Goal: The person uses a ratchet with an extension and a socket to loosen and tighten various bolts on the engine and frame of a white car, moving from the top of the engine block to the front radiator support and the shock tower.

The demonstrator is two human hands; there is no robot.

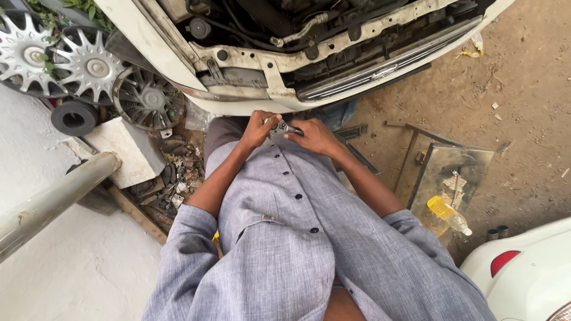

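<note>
Tool: small silver metal ratchet wrench [286,128], centre of frame, just below white car front [250,107].
Left hand [259,128]: fingers curled shut around wrench end.
Right hand [314,137]: fingers closed on wrench handle.

A white car [309,71] with its front stripped and engine bay open fills the top of the view. Left of the car, three hubcaps [89,62] lean together, with a black rubber ring [74,117] and a white block [126,150] just below them. A grey pipe [53,199] slants further down from the block. Scrap [172,178] lies between the block and the car. Right of the car, on the dirt, a metal sheet [452,172] carries a plastic bottle [449,215]. A second white car [529,273] shows lower right.
</note>
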